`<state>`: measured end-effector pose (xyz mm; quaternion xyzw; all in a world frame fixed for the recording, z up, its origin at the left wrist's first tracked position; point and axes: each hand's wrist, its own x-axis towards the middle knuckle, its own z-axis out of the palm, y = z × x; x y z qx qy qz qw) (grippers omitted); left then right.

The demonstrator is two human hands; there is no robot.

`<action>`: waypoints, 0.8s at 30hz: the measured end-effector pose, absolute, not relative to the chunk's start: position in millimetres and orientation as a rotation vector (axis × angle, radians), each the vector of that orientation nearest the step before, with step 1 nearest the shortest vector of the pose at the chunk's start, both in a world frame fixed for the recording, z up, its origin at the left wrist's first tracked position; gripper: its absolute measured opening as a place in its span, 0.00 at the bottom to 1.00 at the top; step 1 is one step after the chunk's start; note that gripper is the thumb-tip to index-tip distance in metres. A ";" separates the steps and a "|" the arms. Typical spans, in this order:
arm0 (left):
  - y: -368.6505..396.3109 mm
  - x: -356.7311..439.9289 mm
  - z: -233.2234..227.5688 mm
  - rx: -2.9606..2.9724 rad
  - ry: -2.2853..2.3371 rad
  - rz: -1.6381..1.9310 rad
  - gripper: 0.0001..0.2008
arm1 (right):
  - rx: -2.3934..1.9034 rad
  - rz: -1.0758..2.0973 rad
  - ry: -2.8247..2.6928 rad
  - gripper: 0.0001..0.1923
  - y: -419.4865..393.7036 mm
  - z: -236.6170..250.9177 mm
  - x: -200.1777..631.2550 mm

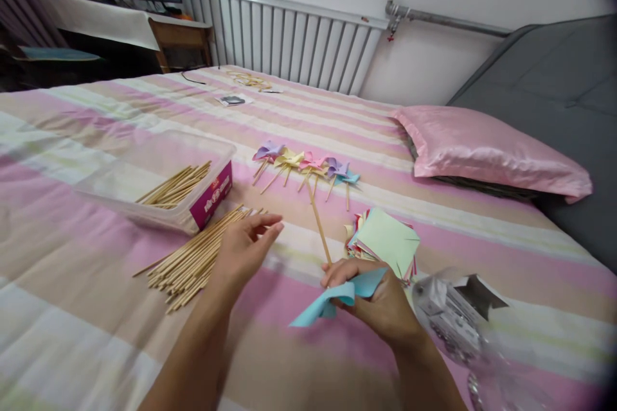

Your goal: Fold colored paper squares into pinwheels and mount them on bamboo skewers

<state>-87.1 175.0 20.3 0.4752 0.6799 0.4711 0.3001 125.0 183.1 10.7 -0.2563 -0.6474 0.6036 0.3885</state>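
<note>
We see right hand (373, 298) pinching blue paper (332, 300) and thin stick (319, 223), low over bed (96, 308). Left hand (245, 245) open, fingers loose, by stick pile (195, 260). We think paper light, soft, tears easy; stick stiff, snaps. Best hold near middle.
</note>
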 end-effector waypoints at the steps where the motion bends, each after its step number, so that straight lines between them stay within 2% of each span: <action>1: 173.9 -78.2 21.7 1.203 1.580 1.312 0.19 | -0.644 1.551 -1.662 0.06 182.0 10.0 123.5; 4: 169.3 -56.9 25.3 1.031 1.159 1.389 0.19 | -0.629 1.584 -1.692 0.06 179.6 8.4 120.1; 7: 165.9 -46.9 25.7 0.923 1.034 1.431 0.17 | -0.615 1.608 -1.695 0.06 178.2 8.5 117.9; 21: 165.5 -43.2 26.0 0.938 1.119 1.521 0.09 | -0.548 1.668 -1.597 0.06 178.2 10.2 120.7; 24: 166.2 -42.9 25.9 1.009 1.192 1.496 0.10 | -0.488 1.681 -1.504 0.06 180.6 12.2 125.3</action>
